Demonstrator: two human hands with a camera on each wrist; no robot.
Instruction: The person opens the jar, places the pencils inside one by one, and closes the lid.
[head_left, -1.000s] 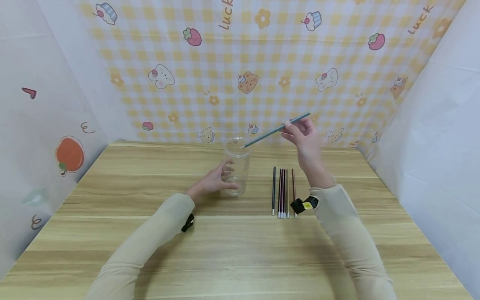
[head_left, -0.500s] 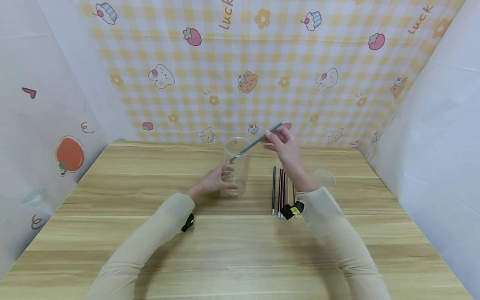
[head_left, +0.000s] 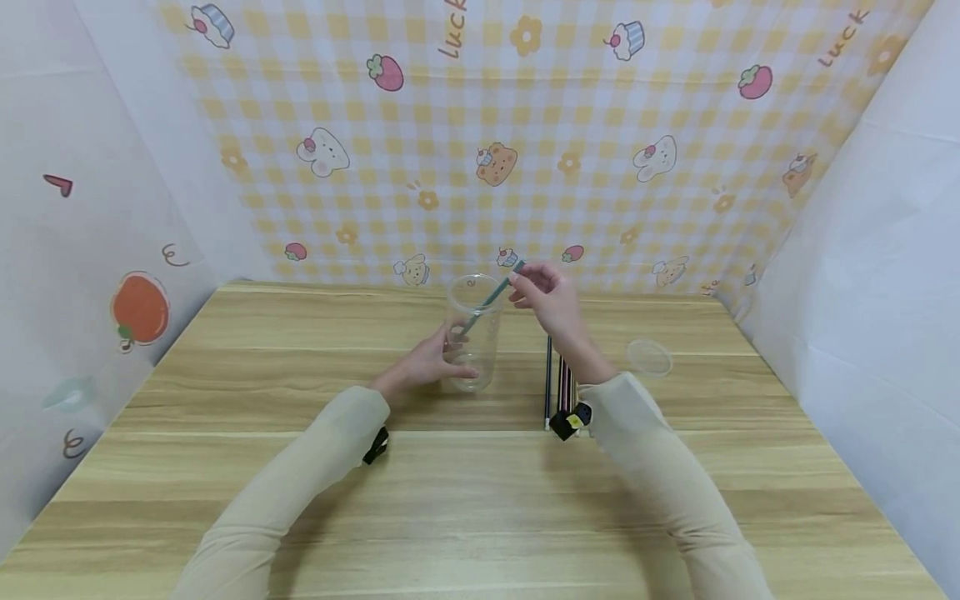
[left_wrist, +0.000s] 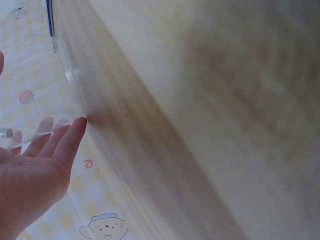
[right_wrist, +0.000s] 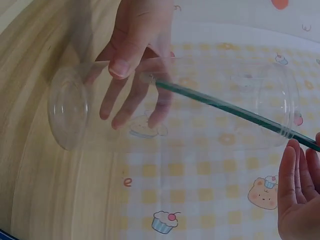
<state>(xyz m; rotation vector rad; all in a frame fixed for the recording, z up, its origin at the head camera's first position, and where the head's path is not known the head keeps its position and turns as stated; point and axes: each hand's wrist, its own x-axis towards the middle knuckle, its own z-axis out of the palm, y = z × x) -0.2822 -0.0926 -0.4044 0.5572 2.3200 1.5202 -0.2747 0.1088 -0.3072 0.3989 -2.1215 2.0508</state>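
A tall clear plastic cup (head_left: 487, 337) stands upright on the table, its body see-through in the right wrist view. My left hand (head_left: 426, 364) holds the cup low down, thumb on the near side and fingers round the far side. With thumb and fingertips, my right hand (head_left: 553, 302) pinches a green pencil (right_wrist: 215, 103) near its upper end, just outside the cup's rim. The pencil slants through the mouth into the cup, eraser end down. In the left wrist view, the pencil's metal eraser band (left_wrist: 5, 132) shows beside the left hand (left_wrist: 37, 175).
Several dark and brown pencils (head_left: 548, 383) lie side by side right of the cup, partly hidden under my right forearm. Farther right lies a round clear lid (head_left: 649, 358). A checked cloth (head_left: 420, 167) hangs behind the table (head_left: 465, 508).
My right hand has moved left and down, bringing the green pencil from the rim into the cup. The clear lid has come into sight. My left hand and the cup have stayed put.
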